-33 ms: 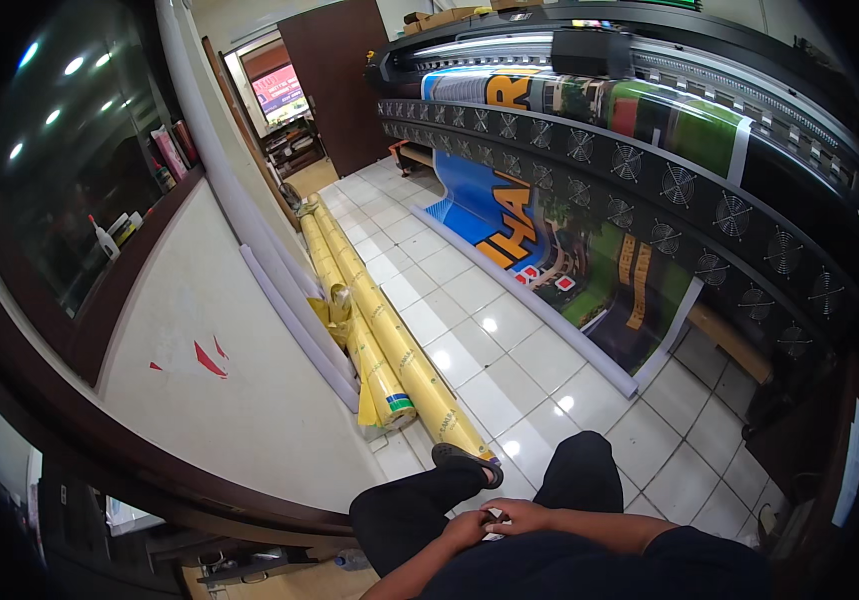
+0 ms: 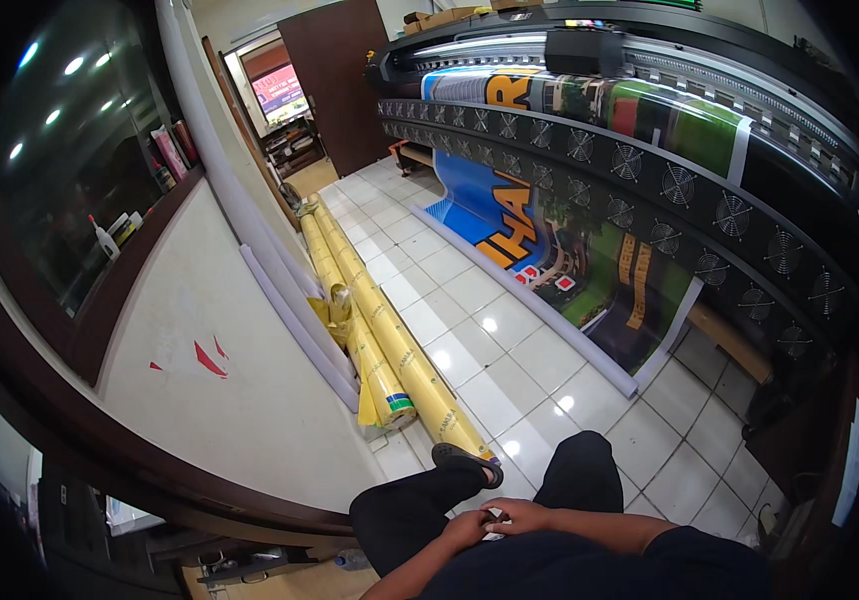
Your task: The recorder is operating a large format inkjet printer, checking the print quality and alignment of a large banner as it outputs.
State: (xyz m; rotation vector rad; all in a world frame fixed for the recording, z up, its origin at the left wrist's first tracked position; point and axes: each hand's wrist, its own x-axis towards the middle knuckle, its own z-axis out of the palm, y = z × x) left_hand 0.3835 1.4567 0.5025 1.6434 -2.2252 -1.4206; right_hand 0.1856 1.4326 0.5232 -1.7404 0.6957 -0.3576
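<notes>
I sit with my legs in black trousers [image 2: 580, 470], one crossed over the other, a dark sandal [image 2: 465, 460] on the raised foot. My left hand [image 2: 465, 528] and my right hand [image 2: 532, 515] meet in my lap. Their fingers curl around a small dark and white object [image 2: 496, 521], too small to identify. Both forearms come in from the lower edge.
Long yellow rolls [image 2: 390, 345] lie on the white tiled floor [image 2: 470, 310] along the white wall [image 2: 220, 390]. A wide-format printer [image 2: 710, 170] stands at the right, and its printed banner [image 2: 560, 265] hangs down onto the floor. A brown door [image 2: 335, 80] is at the far end.
</notes>
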